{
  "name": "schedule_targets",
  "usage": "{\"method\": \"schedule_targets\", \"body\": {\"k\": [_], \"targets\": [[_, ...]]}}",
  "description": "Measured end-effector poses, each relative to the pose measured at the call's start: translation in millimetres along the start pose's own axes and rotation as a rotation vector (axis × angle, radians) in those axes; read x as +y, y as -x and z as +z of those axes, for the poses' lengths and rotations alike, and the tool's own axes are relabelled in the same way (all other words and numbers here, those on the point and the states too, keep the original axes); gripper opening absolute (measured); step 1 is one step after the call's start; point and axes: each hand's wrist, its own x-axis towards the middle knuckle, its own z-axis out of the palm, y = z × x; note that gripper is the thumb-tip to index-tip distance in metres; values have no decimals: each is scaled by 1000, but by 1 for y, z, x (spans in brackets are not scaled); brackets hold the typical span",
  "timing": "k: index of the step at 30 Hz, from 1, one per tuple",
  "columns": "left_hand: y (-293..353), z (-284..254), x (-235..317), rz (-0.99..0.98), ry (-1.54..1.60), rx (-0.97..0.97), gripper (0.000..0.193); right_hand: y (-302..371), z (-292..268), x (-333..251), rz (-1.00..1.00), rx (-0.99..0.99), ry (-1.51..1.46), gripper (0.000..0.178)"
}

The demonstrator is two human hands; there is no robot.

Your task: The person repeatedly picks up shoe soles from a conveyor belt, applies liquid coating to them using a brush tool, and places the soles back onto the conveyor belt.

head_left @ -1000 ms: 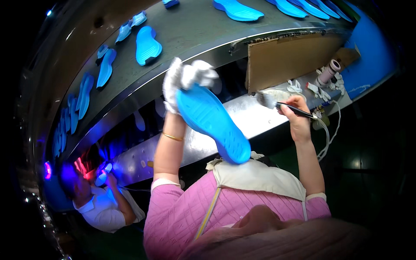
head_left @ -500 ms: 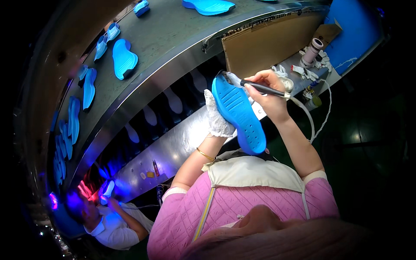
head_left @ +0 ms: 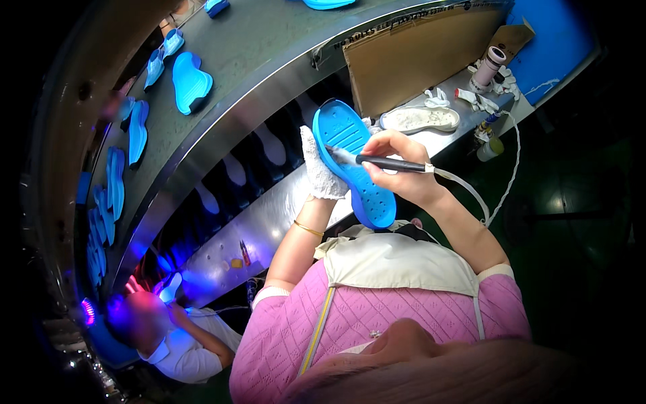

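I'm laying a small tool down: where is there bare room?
Metal bench: a bare patch between the red-handled tool and the gloved left hand. Dark belt: bare between the broad blue sole and the metal rim. The bench's right end is crowded: white shoe-shaped piece, gloves, pink bottle.

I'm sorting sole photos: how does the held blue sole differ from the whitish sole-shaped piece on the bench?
The blue sole is vivid; the whitish piece is pale. The blue sole is held in the gloved left hand; the whitish piece lies on the bench. A brush is at the blue sole; none is at the whitish piece. Both are elongated.
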Motion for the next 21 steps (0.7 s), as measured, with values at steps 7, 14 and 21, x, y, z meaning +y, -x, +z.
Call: {"method": "schedule_targets", "body": {"k": [7, 14, 21], "targets": [[11, 9, 14, -108, -194, -37, 89, 24, -2, 2, 111, -53, -32, 17], [37, -44, -38, -239, -337, 14, 79, 52, -21, 14, 243, -31, 15, 14], [18, -10, -30, -146, -91, 76, 91, 41, -20, 15, 252, 27, -95, 11]]}}
